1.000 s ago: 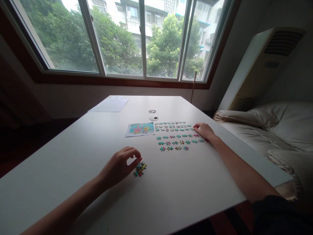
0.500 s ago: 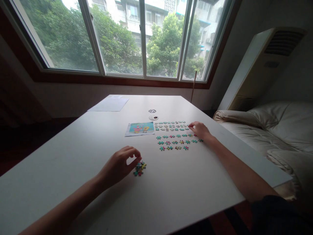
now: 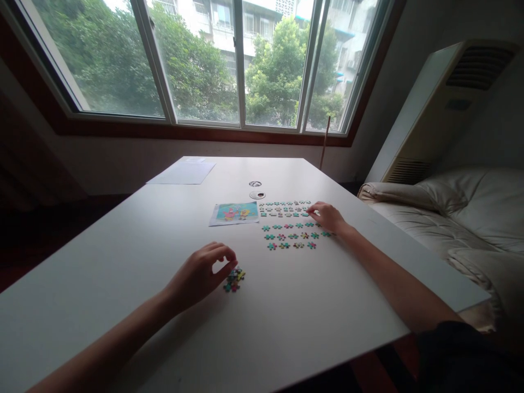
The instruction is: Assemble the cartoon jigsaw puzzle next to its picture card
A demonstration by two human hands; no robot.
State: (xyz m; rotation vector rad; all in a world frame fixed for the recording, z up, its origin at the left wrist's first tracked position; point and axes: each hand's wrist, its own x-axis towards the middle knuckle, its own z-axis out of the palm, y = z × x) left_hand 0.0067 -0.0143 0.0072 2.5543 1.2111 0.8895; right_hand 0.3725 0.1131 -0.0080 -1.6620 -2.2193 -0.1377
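Observation:
Small coloured puzzle pieces (image 3: 291,228) lie in rows on the white table (image 3: 123,256). My right hand (image 3: 326,216) rests at the right end of the rows, fingers curled down onto the pieces; whether it holds one I cannot make out. A little joined cluster of pieces (image 3: 233,279) lies nearer to me. My left hand (image 3: 200,273) sits beside it, thumb and fingers curled and touching the cluster's left side. A colourful cartoon reference picture (image 3: 234,213) lies left of the rows.
A sheet of paper (image 3: 183,172) lies at the table's far left. Two small round things (image 3: 257,194) sit behind the rows. A wide window runs behind the table, a thin stick (image 3: 323,143) leans at its sill. A cushioned sofa (image 3: 450,213) and a standing air conditioner (image 3: 426,109) are at the right.
My right hand has slid leftward along the rows of pieces, from their right end toward the upper rows. My left hand has stayed beside the cluster.

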